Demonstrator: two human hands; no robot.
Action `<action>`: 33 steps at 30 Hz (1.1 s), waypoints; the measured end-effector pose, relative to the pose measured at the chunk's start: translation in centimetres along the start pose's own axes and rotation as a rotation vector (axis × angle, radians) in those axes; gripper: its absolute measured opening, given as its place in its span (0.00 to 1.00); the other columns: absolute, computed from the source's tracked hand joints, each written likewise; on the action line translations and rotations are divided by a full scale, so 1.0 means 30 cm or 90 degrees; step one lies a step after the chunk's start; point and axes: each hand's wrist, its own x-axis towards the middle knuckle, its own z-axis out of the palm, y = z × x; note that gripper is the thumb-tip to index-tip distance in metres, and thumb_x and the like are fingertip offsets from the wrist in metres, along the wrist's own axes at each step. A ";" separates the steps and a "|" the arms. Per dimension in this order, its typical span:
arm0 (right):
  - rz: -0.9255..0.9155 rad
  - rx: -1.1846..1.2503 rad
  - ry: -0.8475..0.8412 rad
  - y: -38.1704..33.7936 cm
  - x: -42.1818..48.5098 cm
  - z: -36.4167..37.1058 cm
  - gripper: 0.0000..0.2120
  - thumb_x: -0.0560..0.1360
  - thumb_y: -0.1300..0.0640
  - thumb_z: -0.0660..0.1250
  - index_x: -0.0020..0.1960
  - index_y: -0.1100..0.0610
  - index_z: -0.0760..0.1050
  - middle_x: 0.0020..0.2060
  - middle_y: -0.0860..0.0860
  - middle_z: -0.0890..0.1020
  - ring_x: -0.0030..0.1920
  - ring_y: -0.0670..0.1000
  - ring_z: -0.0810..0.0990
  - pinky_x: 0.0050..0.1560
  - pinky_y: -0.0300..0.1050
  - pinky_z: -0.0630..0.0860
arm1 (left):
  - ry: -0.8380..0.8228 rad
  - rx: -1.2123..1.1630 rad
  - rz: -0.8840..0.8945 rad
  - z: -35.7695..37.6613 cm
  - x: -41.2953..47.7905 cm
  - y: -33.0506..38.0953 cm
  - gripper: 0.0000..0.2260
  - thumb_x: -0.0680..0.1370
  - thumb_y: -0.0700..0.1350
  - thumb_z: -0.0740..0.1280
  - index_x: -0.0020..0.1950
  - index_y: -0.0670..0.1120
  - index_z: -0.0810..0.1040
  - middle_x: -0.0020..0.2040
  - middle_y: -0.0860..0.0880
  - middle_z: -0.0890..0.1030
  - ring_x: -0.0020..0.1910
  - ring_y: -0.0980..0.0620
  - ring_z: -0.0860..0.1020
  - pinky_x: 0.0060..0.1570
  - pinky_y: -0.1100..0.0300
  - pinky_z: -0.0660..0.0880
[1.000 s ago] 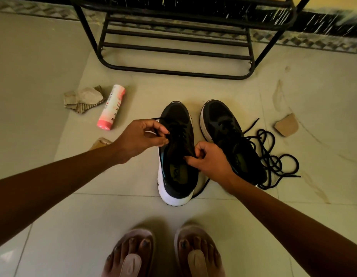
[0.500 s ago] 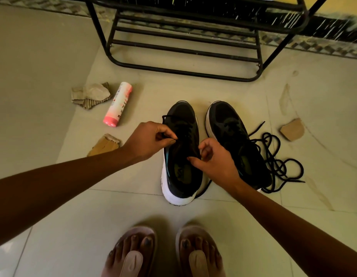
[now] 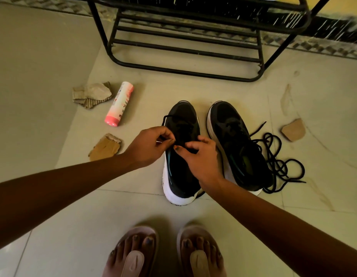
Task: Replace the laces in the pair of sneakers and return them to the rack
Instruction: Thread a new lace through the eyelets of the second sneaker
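Note:
Two black sneakers with white soles stand side by side on the tiled floor, toes pointing at the rack. Over the left sneaker (image 3: 181, 176) my left hand (image 3: 151, 145) pinches its black lace (image 3: 167, 116), which loops out past the shoe's left side. My right hand (image 3: 201, 158) meets it above the tongue, fingers closed on the same lace. The right sneaker (image 3: 233, 140) stands untouched, with a loose tangle of black lace (image 3: 279, 160) on the floor at its right. The black metal shoe rack (image 3: 185, 50) stands behind the shoes.
A pink and white spray can (image 3: 119, 103) lies left of the shoes beside torn cardboard scraps (image 3: 91, 93). Another scrap (image 3: 104, 146) lies under my left wrist and one (image 3: 293, 129) at far right. My sandalled feet (image 3: 165, 254) are at the bottom edge.
My right hand moved up from the heel side of the left sneaker toward my left hand; both now meet over the tongue on the lace.

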 end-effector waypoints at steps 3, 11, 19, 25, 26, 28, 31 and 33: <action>0.038 0.185 -0.031 0.009 0.013 -0.002 0.03 0.69 0.58 0.75 0.41 0.54 0.81 0.58 0.52 0.72 0.61 0.49 0.73 0.57 0.38 0.74 | 0.005 -0.005 0.003 -0.002 -0.003 0.006 0.05 0.76 0.39 0.67 0.45 0.49 0.76 0.39 0.60 0.76 0.40 0.64 0.75 0.42 0.79 0.67; 0.037 0.307 -0.072 0.023 0.015 -0.025 0.06 0.67 0.64 0.74 0.43 0.64 0.82 0.46 0.57 0.77 0.49 0.56 0.81 0.49 0.40 0.80 | -0.004 0.005 0.042 0.009 -0.012 0.022 0.04 0.75 0.38 0.69 0.45 0.46 0.80 0.40 0.57 0.77 0.40 0.61 0.76 0.44 0.75 0.72; 0.003 0.287 -0.078 0.053 0.022 -0.023 0.10 0.65 0.63 0.76 0.46 0.63 0.83 0.55 0.61 0.77 0.57 0.57 0.78 0.59 0.53 0.77 | 0.013 0.153 0.136 0.004 -0.007 0.043 0.04 0.73 0.40 0.70 0.47 0.45 0.82 0.41 0.51 0.75 0.40 0.50 0.79 0.43 0.55 0.77; -0.001 0.273 -0.087 0.052 0.023 -0.029 0.11 0.66 0.63 0.75 0.47 0.66 0.82 0.53 0.62 0.78 0.55 0.56 0.79 0.59 0.52 0.77 | -0.003 0.224 0.159 -0.006 -0.002 0.056 0.04 0.74 0.40 0.69 0.48 0.43 0.82 0.44 0.44 0.78 0.41 0.46 0.79 0.40 0.55 0.75; 0.002 0.269 -0.092 0.052 0.023 -0.031 0.11 0.66 0.63 0.76 0.47 0.66 0.82 0.53 0.61 0.78 0.56 0.56 0.79 0.59 0.53 0.77 | -0.005 0.236 0.161 -0.008 -0.001 0.058 0.05 0.75 0.41 0.69 0.49 0.43 0.83 0.45 0.44 0.78 0.42 0.46 0.79 0.40 0.56 0.74; 0.009 0.265 -0.101 0.053 0.023 -0.034 0.11 0.66 0.62 0.76 0.46 0.65 0.82 0.54 0.60 0.78 0.56 0.55 0.79 0.58 0.51 0.78 | -0.006 0.257 0.164 -0.008 -0.002 0.064 0.06 0.75 0.41 0.68 0.49 0.44 0.82 0.45 0.44 0.78 0.42 0.46 0.78 0.39 0.58 0.71; -0.001 0.257 -0.097 0.056 0.022 -0.033 0.10 0.66 0.62 0.76 0.46 0.63 0.82 0.53 0.60 0.78 0.54 0.54 0.80 0.57 0.49 0.79 | -0.010 0.279 0.157 -0.005 -0.002 0.073 0.06 0.76 0.42 0.67 0.50 0.44 0.82 0.46 0.44 0.78 0.43 0.45 0.78 0.40 0.57 0.71; -0.006 0.260 -0.091 0.056 0.016 -0.030 0.10 0.65 0.60 0.76 0.45 0.61 0.83 0.53 0.59 0.78 0.56 0.55 0.79 0.58 0.52 0.78 | -0.014 0.269 0.141 -0.004 0.001 0.078 0.07 0.75 0.42 0.68 0.50 0.45 0.83 0.46 0.44 0.79 0.43 0.46 0.78 0.40 0.59 0.70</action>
